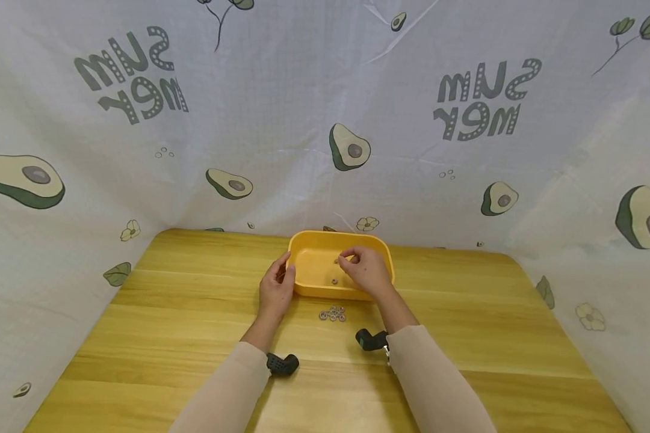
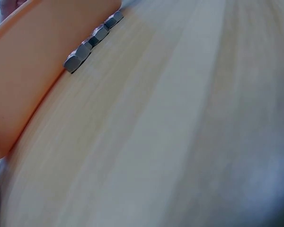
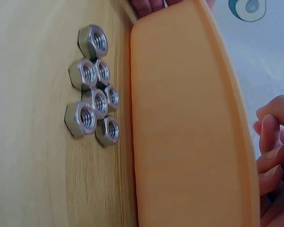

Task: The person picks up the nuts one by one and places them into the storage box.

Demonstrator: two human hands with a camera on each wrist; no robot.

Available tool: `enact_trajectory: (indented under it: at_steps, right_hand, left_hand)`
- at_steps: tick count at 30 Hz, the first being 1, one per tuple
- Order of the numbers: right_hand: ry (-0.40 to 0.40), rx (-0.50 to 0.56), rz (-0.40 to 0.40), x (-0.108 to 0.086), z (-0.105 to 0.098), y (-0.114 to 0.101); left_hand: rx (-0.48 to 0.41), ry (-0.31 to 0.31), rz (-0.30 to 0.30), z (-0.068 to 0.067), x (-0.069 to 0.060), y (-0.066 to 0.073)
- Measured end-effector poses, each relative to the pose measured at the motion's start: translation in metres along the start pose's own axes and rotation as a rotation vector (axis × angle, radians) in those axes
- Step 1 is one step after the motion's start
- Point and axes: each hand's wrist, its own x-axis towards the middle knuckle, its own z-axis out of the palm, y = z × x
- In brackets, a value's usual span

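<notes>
A yellow plastic tray (image 1: 316, 292) sits at the table's far edge. My left hand (image 1: 276, 291) rests against its left end, thumb and fingers spread along the wall. Over the tray's inside, my right hand (image 1: 366, 270) has thumb and index fingertips close together. A small hex nut (image 1: 336, 261) shows right beside those fingertips; whether they pinch it or it lies on the tray floor, I cannot tell. Another nut (image 1: 334, 281) lies in the tray. Several steel hex nuts (image 3: 87, 119) sit in a tight group on the table before the tray's near wall.
The wooden table (image 1: 184, 325) runs out to both sides of the tray. A white curtain (image 1: 281, 138) printed with avocados hangs right behind it. Black wrist-worn devices (image 1: 284, 364) stick out inward below both hands.
</notes>
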Motion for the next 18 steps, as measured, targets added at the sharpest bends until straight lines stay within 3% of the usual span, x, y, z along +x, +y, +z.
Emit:
enact_trajectory:
  at_steps: [18]
  right_hand:
    - [0.005,0.160,-0.005,-0.043,-0.009,-0.015]
  left_hand:
    - [-0.007,0.002,0.008,0.001,0.002,-0.004]
